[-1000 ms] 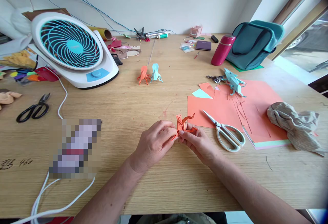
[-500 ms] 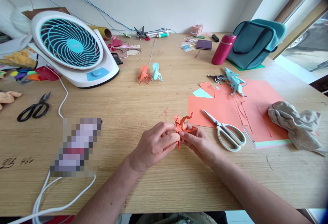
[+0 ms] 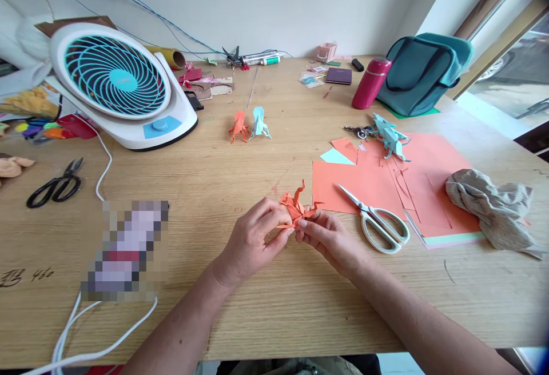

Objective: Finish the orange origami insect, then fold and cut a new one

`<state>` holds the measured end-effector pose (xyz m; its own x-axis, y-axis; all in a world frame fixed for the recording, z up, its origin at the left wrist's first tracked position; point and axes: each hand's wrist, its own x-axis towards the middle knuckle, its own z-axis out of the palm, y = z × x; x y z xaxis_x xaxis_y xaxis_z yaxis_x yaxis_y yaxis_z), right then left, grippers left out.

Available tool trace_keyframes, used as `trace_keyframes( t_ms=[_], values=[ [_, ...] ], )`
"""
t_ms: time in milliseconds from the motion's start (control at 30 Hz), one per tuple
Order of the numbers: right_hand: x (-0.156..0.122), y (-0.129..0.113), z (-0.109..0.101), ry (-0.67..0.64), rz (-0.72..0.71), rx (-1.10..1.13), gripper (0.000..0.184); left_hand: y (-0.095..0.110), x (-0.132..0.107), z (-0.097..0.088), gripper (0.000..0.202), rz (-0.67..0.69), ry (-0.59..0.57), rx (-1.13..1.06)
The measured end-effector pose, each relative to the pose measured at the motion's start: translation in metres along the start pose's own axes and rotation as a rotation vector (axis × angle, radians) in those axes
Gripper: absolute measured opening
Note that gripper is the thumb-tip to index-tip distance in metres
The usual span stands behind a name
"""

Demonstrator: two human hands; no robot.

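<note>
Orange paper figure (image 3: 295, 208) sits between both hands, held just above the table (image 3: 274, 318) near its middle. I read the left hand (image 3: 253, 242) as closed on the figure's left side, with thumb and fingertips pinching a thin flap that juts sideways. The right hand (image 3: 328, 239) is closed on the right side, its fingertips meeting the left's almost tip to tip. The figure lies just beyond the fingertips of both hands, so neither hand is nearer; they share it evenly. Its long axis runs roughly left to right across my view. One narrow point sticks up and away from the hands, and another points right toward the orange sheets (image 3: 377, 183). White-handled scissors (image 3: 380, 222) lie across the near edge of those sheets, just beside the right hand. Their blades point up-left toward the figure without touching it. Farther back on the table stand a small orange folded figure (image 3: 238, 126) and a small light blue folded figure (image 3: 259, 122), side by side and well apart from the hands. A fan (image 3: 114, 78) stands at the far left.
</note>
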<state>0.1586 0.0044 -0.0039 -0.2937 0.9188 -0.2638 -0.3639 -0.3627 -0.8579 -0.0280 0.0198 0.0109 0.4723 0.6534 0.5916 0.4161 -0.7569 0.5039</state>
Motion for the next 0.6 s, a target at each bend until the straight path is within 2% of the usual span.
trace_keyframes(
  t_ms=[133,300,600],
  values=[
    [0.0009,-0.0024,0.0007,0.020,-0.002,0.014,0.041,-0.0023,0.0015,-0.0009,0.012,-0.053,-0.038,-0.116],
    [0.0012,-0.0021,0.0005,0.047,-0.017,-0.010,0.046,-0.0028,0.0021,0.0005,0.012,-0.093,-0.070,-0.163],
    [0.0026,-0.0010,0.0012,0.099,0.004,-0.072,0.049,-0.0049,0.0010,0.0008,0.011,-0.035,-0.047,-0.038]
  ],
)
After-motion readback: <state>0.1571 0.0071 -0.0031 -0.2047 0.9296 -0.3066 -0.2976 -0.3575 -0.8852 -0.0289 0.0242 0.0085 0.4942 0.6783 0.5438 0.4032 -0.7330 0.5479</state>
